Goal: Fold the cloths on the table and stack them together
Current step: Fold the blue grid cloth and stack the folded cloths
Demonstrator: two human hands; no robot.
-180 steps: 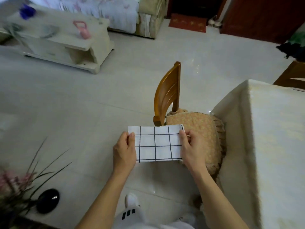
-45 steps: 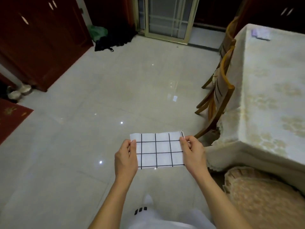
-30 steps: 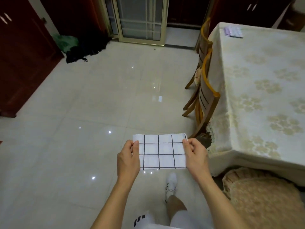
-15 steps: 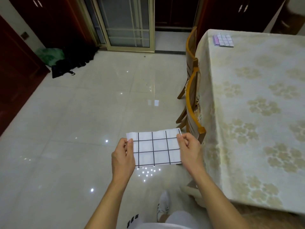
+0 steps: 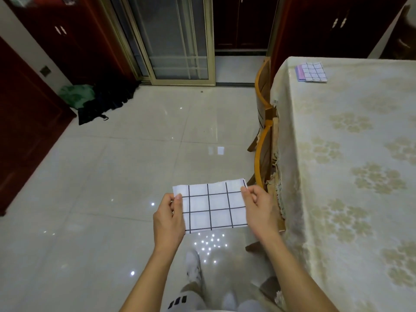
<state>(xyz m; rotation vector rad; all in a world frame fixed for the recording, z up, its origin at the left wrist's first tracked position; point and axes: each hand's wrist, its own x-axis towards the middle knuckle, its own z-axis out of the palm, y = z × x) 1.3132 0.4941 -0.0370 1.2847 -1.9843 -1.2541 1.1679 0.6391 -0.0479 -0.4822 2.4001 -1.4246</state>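
Beside cream floral-clothed table (image 5: 351, 199): left hand (image 5: 168, 218), right hand (image 5: 257, 207) pinch folded white black-grid cloth (image 5: 212, 208). Carrying step, probably; next, lay on far purple-checked cloth stack (image 5: 311, 72).

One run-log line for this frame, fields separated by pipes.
left hand: pinching folded white black-grid cloth | right hand: pinching same cloth | cloth: over floor, beside table | stack: far table end

Folded cloth (image 5: 212, 207): thin matt woven fabric, smooth, black grid on white. Floor (image 5: 126, 176): glossy polished tiles, lights mirrored. Tablecloth (image 5: 351, 167): matt cream fabric, floral pattern, lace-like hem. Chairs (image 5: 262, 152): varnished wood. Far door frame (image 5: 211, 41): brushed metal, panes glass
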